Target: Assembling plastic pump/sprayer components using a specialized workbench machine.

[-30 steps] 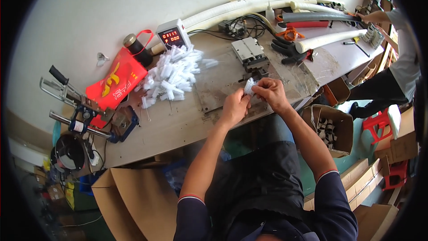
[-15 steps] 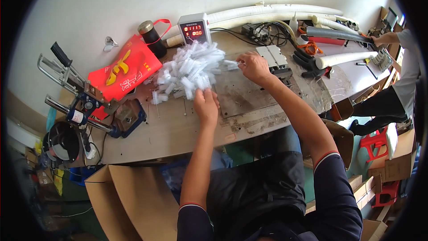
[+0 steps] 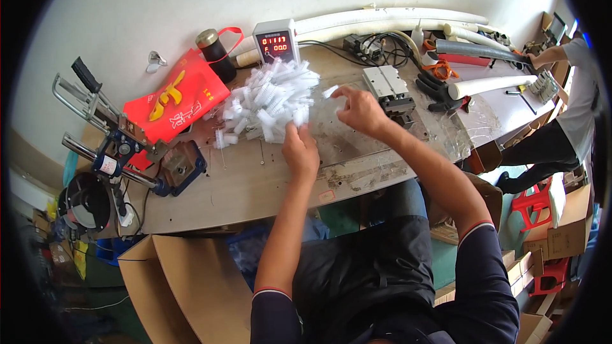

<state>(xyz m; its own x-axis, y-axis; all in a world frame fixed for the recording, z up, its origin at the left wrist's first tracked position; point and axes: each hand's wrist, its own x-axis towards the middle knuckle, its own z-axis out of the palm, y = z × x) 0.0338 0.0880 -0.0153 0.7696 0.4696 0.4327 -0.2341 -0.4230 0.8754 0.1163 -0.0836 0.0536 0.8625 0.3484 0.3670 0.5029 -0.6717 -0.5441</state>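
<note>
A heap of small white bristle brushes [image 3: 268, 99], some with thin wire stems, lies on the worktable. At its near right edge is my left hand [image 3: 301, 151], fingers closed, with a white brush [image 3: 299, 116] jutting from the fingertips. My right hand [image 3: 361, 112] is raised over a flat metal plate [image 3: 344, 143] to the right of the heap. Its thumb and forefinger pinch a small white brush [image 3: 330, 92], whose far end points toward the heap. A metal block fixture [image 3: 386, 86] stands just beyond the right hand.
Behind the heap are a counter box [image 3: 276, 41] with red digits and a dark flask [image 3: 217, 57]. A red bag [image 3: 175, 99] and a lever press [image 3: 121, 146] stand left. Black gloves [image 3: 440, 92] and white tubes [image 3: 491, 85] lie right, near another person [image 3: 577, 89]. An open carton [image 3: 197, 286] sits below.
My right hand has moved slightly left and nearer to me, off the metal block, carrying the brush. My left hand has shifted slightly right at the heap's edge.
</note>
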